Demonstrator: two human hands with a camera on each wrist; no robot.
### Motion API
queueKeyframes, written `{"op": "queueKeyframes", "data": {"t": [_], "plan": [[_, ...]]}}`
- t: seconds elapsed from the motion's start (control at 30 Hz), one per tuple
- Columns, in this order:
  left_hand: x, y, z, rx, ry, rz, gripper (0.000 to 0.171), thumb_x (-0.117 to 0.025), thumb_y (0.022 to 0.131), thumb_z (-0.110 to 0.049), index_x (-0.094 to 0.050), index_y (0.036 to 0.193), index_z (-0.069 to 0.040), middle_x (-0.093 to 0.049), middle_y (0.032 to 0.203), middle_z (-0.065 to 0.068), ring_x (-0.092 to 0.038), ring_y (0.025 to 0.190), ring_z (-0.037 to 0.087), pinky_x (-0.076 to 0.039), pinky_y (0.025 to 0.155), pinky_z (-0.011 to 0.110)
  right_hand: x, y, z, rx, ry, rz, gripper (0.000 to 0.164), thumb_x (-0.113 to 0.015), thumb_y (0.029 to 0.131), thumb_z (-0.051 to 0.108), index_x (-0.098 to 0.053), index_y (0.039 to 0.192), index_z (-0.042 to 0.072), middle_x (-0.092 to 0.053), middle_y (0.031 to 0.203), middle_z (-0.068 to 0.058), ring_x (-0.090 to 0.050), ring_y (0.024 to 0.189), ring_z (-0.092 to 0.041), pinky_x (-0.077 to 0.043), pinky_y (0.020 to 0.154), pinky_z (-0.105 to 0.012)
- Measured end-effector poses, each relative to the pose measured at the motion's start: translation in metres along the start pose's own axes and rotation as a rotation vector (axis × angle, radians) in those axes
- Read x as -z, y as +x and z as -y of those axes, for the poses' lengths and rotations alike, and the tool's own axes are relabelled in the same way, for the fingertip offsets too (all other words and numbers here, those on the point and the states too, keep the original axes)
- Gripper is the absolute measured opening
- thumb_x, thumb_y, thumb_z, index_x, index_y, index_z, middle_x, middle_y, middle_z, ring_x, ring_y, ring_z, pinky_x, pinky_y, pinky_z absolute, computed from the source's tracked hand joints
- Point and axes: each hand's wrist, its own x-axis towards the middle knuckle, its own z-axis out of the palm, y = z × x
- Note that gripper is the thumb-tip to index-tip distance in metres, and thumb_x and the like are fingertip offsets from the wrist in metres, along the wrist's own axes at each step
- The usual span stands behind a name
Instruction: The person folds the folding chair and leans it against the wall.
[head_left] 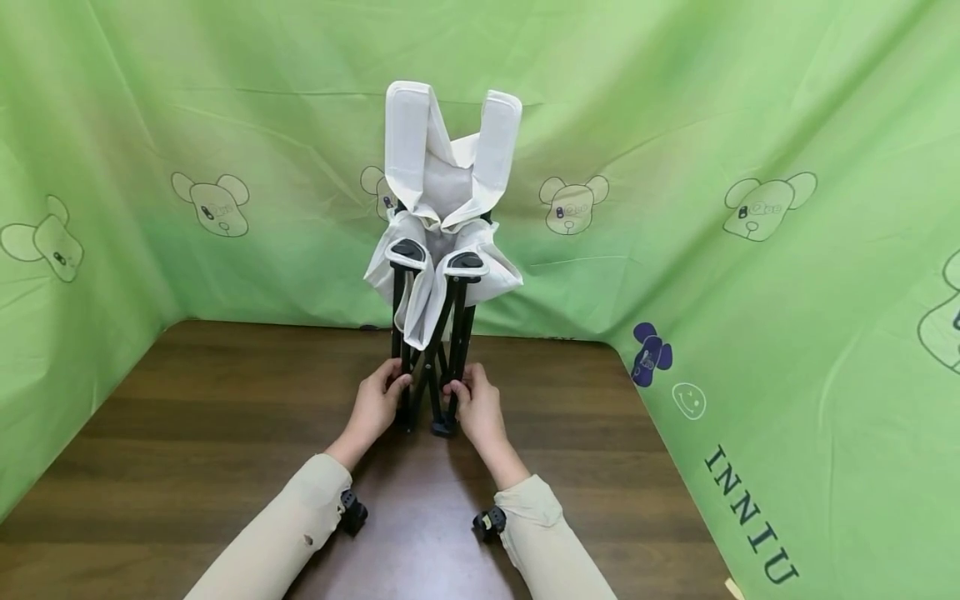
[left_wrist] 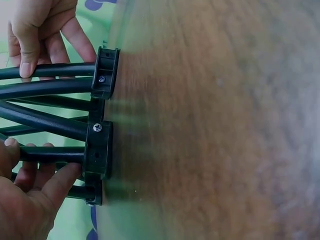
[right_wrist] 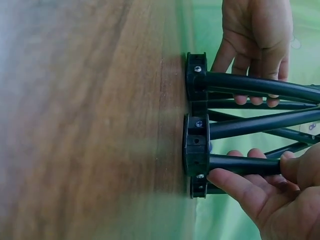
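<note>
A folding chair (head_left: pixel 447 185) stands upright on the table, mostly folded, its white fabric bunched above a black tube frame (head_left: pixel 460 321). On the left, my left hand (head_left: pixel 375 402) grips a black leg low down, thumb and fingers around the tube. My right hand (head_left: pixel 480 408) holds a leg on the opposite side in the same way. Close up in the left wrist view, black plastic feet (left_wrist: pixel 97 155) join the tubes with screws and rest on the tabletop. The right wrist view shows the thumb and fingers around a tube (right_wrist: pixel 245 164) just above a foot.
The brown wooden table (head_left: pixel 225 467) spreads out around the chair. Behind it and along both sides hangs a green cloth (head_left: pixel 300 142) printed with bear heads. A small pale object (head_left: pixel 734 589) lies at the table's right edge near the front.
</note>
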Motion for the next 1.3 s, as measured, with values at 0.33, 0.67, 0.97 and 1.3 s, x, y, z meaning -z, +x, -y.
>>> {"op": "queueKeyframes", "data": {"t": [0.33,0.67,0.97,1.3], "plan": [[-0.002,0.011,0.001,-0.001,0.026,-0.001,0.016,-0.063,0.103,-0.015,-0.067,0.115,-0.005,-0.073,0.091,0.009,-0.069,0.082,0.022,-0.052,0.068,0.030,-0.003,0.012,-0.001,0.015,-0.032,-0.029,0.009,-0.058,0.105,0.007,-0.054,0.111,0.002,-0.076,0.091,-0.014,-0.076,0.079,-0.034,-0.053,0.049,-0.024],[-0.003,0.020,0.003,-0.007,0.042,-0.011,0.017,-0.061,0.104,-0.016,-0.067,0.115,-0.006,-0.073,0.093,0.010,-0.067,0.082,0.022,-0.051,0.072,0.034,-0.006,0.020,-0.002,0.037,-0.073,-0.064,0.008,-0.058,0.105,0.008,-0.055,0.111,0.003,-0.077,0.090,-0.013,-0.077,0.078,-0.027,-0.056,0.053,-0.027],[-0.005,0.024,0.005,-0.014,0.013,-0.007,0.017,-0.059,0.105,-0.015,-0.066,0.116,-0.004,-0.073,0.094,0.014,-0.072,0.088,0.031,-0.053,0.074,0.039,-0.008,0.026,-0.004,0.025,-0.093,-0.065,0.008,-0.057,0.105,0.007,-0.055,0.111,0.002,-0.077,0.091,-0.014,-0.077,0.080,-0.027,-0.059,0.065,-0.034],[-0.007,0.029,0.009,-0.005,0.028,-0.018,0.018,-0.061,0.104,-0.014,-0.066,0.116,-0.002,-0.074,0.094,0.017,-0.073,0.090,0.034,-0.055,0.080,0.044,-0.014,0.033,-0.008,-0.001,-0.112,-0.068,0.010,-0.056,0.106,0.010,-0.055,0.115,0.005,-0.077,0.093,-0.013,-0.077,0.082,-0.027,-0.063,0.077,-0.039]]}}
